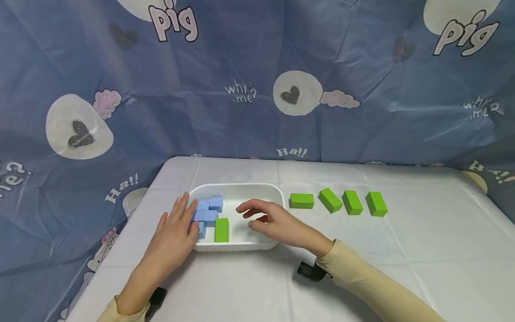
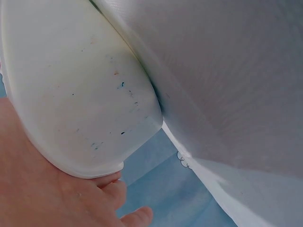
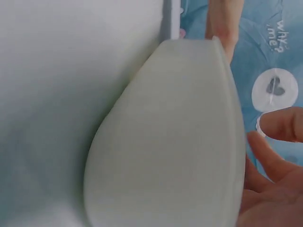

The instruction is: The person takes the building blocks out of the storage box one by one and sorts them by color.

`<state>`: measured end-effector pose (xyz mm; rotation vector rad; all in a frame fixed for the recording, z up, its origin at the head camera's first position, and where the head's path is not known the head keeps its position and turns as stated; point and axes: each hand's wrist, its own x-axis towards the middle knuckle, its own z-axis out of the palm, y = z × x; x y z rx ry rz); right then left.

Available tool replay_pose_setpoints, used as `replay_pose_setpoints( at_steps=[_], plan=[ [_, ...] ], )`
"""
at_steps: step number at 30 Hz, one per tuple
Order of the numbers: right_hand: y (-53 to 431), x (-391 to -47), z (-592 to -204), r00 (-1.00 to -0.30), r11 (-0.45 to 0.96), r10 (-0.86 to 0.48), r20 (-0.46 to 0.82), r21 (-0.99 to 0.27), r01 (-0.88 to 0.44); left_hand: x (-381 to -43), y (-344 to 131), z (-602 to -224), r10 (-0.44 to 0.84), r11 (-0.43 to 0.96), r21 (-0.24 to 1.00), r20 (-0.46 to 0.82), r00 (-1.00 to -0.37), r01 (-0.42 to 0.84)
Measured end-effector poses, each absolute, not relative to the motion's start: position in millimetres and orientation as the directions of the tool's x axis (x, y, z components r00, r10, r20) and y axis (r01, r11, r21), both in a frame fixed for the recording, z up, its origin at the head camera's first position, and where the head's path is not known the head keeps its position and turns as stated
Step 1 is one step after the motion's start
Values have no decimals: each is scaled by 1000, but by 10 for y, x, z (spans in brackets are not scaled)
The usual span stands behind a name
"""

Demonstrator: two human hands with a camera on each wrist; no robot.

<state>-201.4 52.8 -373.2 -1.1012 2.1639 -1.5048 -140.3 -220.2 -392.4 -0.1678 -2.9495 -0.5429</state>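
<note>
A white tray [image 1: 254, 246] stands on the table. Several light blue cubes [image 1: 210, 218] sit together at its left end, with one green block [image 1: 221, 230] beside them toward the front wall. My left hand [image 1: 174, 233] lies over the tray's left rim, fingers extended, its thumb side close to the cubes and hiding part of them. In the left wrist view that hand [image 2: 61, 184] is against the tray's outer wall [image 2: 90, 94]. Over the tray's right half hovers my right hand [image 1: 277, 222], fingers loosely bent and nothing between them.
To the right of the tray, several green blocks [image 1: 330, 200] lie in a loose row on the white-covered table [image 1: 438, 232]. A blue patterned cloth [image 1: 257, 125] hangs behind the table's far edge. A dark wrist device [image 1: 311, 271] hangs under the right wrist.
</note>
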Motion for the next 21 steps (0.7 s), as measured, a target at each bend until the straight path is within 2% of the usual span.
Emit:
replay_pose_setpoints(
  at_steps=[14, 21],
  plan=[
    [200, -2160, -3841, -555, 318, -831, -36, -849, -421, -1393, -2189, -3930, 88, 926, 354, 141, -986, 134],
    [136, -2223, -3861, -507, 293, -860, -57, -869, -399, -1407, -2209, -3915, 100, 927, 345, 147, -984, 146]
  ],
)
